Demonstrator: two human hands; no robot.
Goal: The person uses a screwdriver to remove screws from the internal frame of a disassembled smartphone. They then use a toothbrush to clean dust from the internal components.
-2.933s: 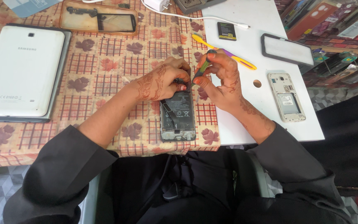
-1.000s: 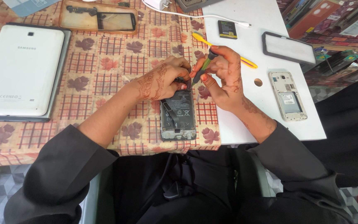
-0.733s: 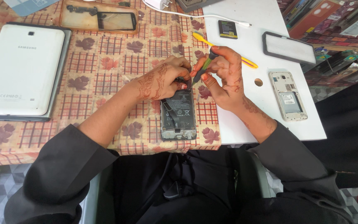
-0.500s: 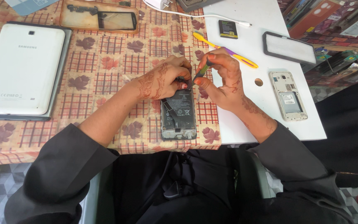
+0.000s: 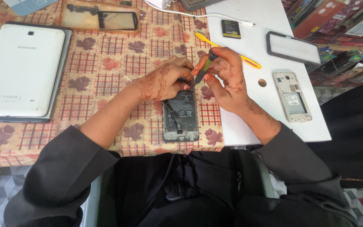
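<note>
An opened phone [image 5: 181, 117] with its back cover off lies on the patterned tablecloth [image 5: 106, 71] near the front edge, battery showing. My left hand [image 5: 167, 80] presses on the phone's top end with its fingertips. My right hand [image 5: 223, 77] grips a small green-and-black screwdriver [image 5: 204, 67], tilted, with its tip down at the phone's top edge next to my left fingers. The top of the phone is hidden under both hands.
A white tablet [image 5: 19, 71] lies face down at the left. A glass panel [image 5: 101, 17] sits at the back. On the white tabletop [image 5: 269, 109] lie a yellow pry tool [image 5: 248, 62], a small battery [image 5: 231, 28], a dark-framed screen [image 5: 293, 47] and a second opened phone [image 5: 293, 101].
My right hand has shifted the screwdriver slightly while its tip stays at the phone's top edge. My left hand and the phone have stayed in place.
</note>
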